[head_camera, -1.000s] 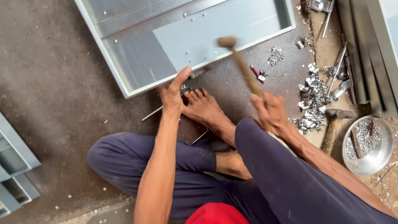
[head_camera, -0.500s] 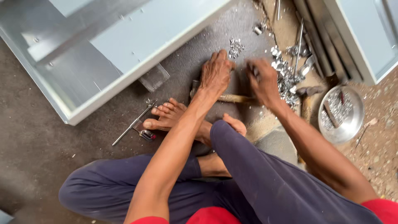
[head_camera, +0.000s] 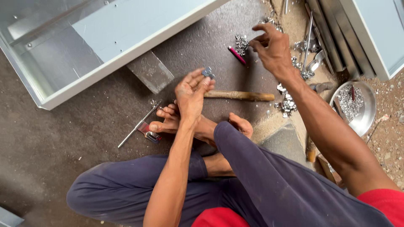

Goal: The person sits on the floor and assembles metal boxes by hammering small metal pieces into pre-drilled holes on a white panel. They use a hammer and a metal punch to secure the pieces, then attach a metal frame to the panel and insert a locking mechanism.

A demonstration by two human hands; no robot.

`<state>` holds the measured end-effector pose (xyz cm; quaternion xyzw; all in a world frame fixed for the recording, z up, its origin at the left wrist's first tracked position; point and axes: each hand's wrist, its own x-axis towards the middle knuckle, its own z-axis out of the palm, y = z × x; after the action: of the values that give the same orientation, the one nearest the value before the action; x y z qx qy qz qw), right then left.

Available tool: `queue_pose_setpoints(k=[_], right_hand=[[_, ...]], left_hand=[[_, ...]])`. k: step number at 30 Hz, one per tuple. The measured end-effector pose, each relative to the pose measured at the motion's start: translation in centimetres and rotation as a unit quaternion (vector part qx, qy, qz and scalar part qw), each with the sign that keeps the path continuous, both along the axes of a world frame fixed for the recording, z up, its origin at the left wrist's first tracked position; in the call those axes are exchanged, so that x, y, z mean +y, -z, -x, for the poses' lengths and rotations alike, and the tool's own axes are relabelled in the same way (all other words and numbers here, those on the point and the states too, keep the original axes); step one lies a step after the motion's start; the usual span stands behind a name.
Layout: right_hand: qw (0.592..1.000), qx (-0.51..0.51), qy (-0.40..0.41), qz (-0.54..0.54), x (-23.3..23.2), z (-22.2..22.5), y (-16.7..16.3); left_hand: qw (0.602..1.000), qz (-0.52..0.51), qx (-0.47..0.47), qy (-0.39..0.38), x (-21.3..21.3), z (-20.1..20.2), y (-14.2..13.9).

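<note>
My left hand (head_camera: 191, 94) is raised above my bare feet (head_camera: 168, 122) and pinches a small metal clip (head_camera: 208, 72) between its fingertips. My right hand (head_camera: 272, 48) reaches out over a scatter of small metal parts (head_camera: 242, 43) on the ground, fingers curled, with nothing clearly in it. A wooden-handled hammer (head_camera: 240, 96) lies on the ground between the two hands, untouched. A red-handled tool (head_camera: 237, 55) lies near the right hand.
A large grey metal cabinet shell (head_camera: 113, 63) lies open at the upper left. A flat metal block (head_camera: 150, 71) rests by its edge. A thin rod (head_camera: 136, 126) lies by my foot. A steel bowl (head_camera: 357, 105) of small parts sits right, by metal strips (head_camera: 328, 29).
The hammer was in my right hand and raised one second ago; it now lies on the ground. My left hand has lifted a small clip, and my right hand has reached toward the parts.
</note>
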<state>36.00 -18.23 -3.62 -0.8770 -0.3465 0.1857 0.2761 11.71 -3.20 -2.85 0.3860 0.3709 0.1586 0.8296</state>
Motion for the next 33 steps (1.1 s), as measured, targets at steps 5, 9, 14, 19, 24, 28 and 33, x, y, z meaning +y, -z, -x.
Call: queue_pose_setpoints(k=[5, 9, 14, 19, 24, 28, 33], right_hand=[[0.999, 0.006, 0.043, 0.022, 0.6, 0.0, -1.8], [0.998, -0.034, 0.045, 0.041, -0.2, 0.3, -1.3], [0.992, -0.109, -0.057, 0.028, -2.3, -1.1, 1.9], [0.971, -0.198, -0.12, 0.061, -2.1, -0.7, 1.9], [0.998, -0.035, -0.054, -0.027, -0.2, 4.4, -2.4], [0.994, 0.039, -0.094, -0.046, 1.8, 9.0, -4.5], [0.993, 0.033, -0.105, -0.05, 3.6, 10.3, -5.7]], left_hand=[[1.0, 0.016, -0.003, -0.013, -1.1, -0.4, 0.2], [0.998, 0.057, -0.007, -0.035, -1.3, -0.6, 0.5], [0.998, 0.052, 0.001, -0.033, -1.1, -0.4, 0.6], [0.998, 0.061, 0.016, -0.028, -1.4, -0.1, 0.5], [0.994, 0.086, -0.025, -0.07, -1.7, -0.7, 0.4], [0.989, 0.106, -0.06, -0.079, -2.2, -1.0, 0.3], [0.989, 0.106, -0.069, -0.072, -2.3, -0.4, 0.1]])
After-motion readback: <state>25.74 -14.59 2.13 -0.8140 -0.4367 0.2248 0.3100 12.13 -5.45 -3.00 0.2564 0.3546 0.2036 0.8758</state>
